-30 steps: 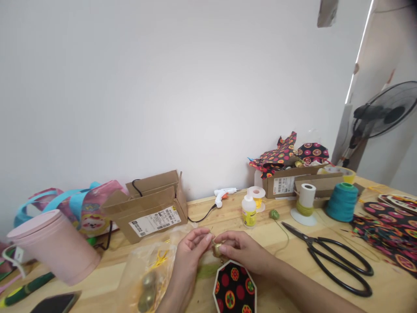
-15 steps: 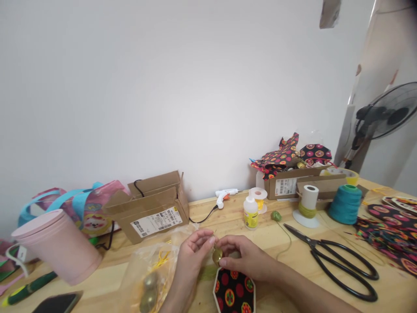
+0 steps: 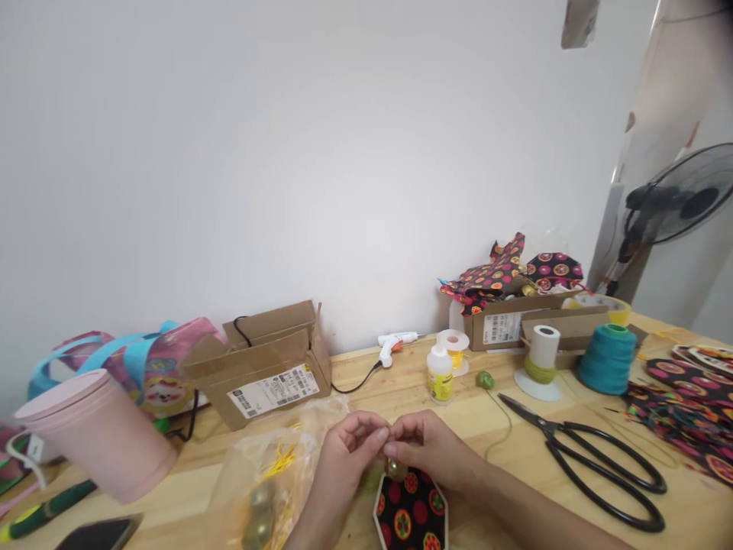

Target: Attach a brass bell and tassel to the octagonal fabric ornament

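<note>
At the near middle of the table lies a black patterned octagonal piece [image 3: 411, 513] with a pale edge. A brass-coloured bell [image 3: 396, 468] rests at its top edge, just under my fingers. My left hand [image 3: 356, 451] has thumb and forefinger pinched together, and what lies between them is too small to make out. Right beside it, fingertips nearly touching, my right hand [image 3: 435, 449] is pinched above the bell; its grip is hidden. Left of my hands, a clear plastic bag [image 3: 229, 489] holds more bells and yellow cords.
Black-handled scissors [image 3: 550, 428] lie on the right, near a teal thread cone [image 3: 607, 359] and a green cord spool [image 3: 541, 363]. A glue bottle [image 3: 440, 376] and glue gun [image 3: 392, 347] stand behind my hands. Left are an open carton [image 3: 275, 382], a pink bin [image 3: 100, 435] and a phone [image 3: 98, 533].
My hands have come closer together, fingertips now meeting. The bell has shifted slightly right and down, onto the top edge of the octagonal piece.
</note>
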The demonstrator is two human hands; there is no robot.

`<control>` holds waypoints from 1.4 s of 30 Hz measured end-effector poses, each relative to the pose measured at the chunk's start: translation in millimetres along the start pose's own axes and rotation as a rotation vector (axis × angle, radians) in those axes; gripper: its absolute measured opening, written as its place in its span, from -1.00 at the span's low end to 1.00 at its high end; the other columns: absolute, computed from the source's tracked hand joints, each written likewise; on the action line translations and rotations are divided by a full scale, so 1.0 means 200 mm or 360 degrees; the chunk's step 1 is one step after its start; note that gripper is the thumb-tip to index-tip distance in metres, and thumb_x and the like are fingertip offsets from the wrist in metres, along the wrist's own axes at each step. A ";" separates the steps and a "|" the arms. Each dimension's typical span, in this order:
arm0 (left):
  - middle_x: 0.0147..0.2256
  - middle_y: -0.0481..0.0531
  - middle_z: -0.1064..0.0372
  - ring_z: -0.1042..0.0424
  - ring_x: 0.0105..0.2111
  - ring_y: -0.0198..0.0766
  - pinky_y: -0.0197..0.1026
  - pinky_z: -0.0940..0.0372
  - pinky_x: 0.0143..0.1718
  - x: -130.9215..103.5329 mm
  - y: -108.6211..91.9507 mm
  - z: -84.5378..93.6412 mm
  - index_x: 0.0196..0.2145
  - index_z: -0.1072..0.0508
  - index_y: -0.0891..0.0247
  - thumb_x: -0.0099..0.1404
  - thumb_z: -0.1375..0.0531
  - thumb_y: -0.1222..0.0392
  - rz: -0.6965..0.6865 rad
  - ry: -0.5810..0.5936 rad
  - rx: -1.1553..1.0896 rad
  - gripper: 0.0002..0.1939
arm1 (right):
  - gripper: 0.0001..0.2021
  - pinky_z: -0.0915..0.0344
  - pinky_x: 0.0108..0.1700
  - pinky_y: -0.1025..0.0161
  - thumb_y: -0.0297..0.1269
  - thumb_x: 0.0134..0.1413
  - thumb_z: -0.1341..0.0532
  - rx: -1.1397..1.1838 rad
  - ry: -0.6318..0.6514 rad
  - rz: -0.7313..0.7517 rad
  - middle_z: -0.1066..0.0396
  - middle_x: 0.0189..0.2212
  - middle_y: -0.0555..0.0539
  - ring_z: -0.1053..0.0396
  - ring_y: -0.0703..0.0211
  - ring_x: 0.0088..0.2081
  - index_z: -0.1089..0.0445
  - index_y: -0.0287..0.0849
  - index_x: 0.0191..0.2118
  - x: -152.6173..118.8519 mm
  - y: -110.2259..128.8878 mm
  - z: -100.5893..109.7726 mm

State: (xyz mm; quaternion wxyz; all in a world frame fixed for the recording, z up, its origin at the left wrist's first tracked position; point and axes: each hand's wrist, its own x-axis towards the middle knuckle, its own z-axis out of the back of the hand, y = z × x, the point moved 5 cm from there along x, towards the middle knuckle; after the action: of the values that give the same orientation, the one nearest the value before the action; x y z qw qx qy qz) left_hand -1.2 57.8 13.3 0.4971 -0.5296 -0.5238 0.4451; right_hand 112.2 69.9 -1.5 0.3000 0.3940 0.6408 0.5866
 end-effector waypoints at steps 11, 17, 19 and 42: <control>-0.41 0.04 -0.44 -0.37 -0.37 -0.25 -0.29 -0.24 -0.29 0.02 0.03 0.05 -0.53 -0.46 0.31 -0.12 -0.30 0.21 -0.0031 -0.0110 -0.0014 -0.85 | -0.71 -0.04 -0.55 0.41 -0.09 -0.19 -0.22 0.0064 -0.0070 0.0049 -0.27 -0.67 0.08 -0.10 0.43 -0.64 -0.36 -0.28 -0.56 0.00 0.02 0.03; -0.39 0.02 -0.41 -0.35 -0.36 -0.27 -0.30 -0.21 -0.29 0.02 0.02 0.05 -0.52 -0.45 0.30 -0.07 -0.27 0.21 -0.0006 -0.0081 -0.0008 -0.87 | -0.70 -0.02 -0.60 0.42 -0.08 -0.20 -0.22 0.0072 -0.0170 0.0050 -0.30 -0.68 0.06 -0.08 0.44 -0.67 -0.37 -0.27 -0.57 0.01 0.01 0.04; -0.39 0.04 -0.40 -0.35 -0.36 -0.26 -0.29 -0.21 -0.29 0.01 0.00 0.04 -0.52 -0.44 0.30 -0.05 -0.26 0.21 -0.0013 -0.0025 0.0035 -0.88 | -0.71 -0.05 -0.59 0.42 -0.09 -0.24 -0.25 0.0094 -0.0172 0.0048 -0.31 -0.68 0.06 -0.11 0.42 -0.66 -0.38 -0.27 -0.57 0.01 0.00 0.04; -0.49 0.02 -0.32 -0.29 -0.47 -0.21 -0.26 -0.13 -0.43 0.02 -0.02 0.07 -0.53 -0.48 0.20 0.01 -0.15 0.24 -0.0377 0.0105 0.1353 -0.90 | -0.79 -0.13 -0.52 0.39 -0.27 -0.45 -0.36 0.0155 -0.0308 -0.0082 -0.35 -0.67 0.07 -0.21 0.39 -0.61 -0.41 -0.25 -0.57 0.01 -0.02 0.09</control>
State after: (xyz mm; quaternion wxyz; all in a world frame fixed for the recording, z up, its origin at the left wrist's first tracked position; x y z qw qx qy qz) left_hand -16.0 62.7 15.2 0.7347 -0.2284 -0.3352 0.5438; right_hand 125.6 81.8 -6.9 0.3560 0.4462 0.6465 0.5062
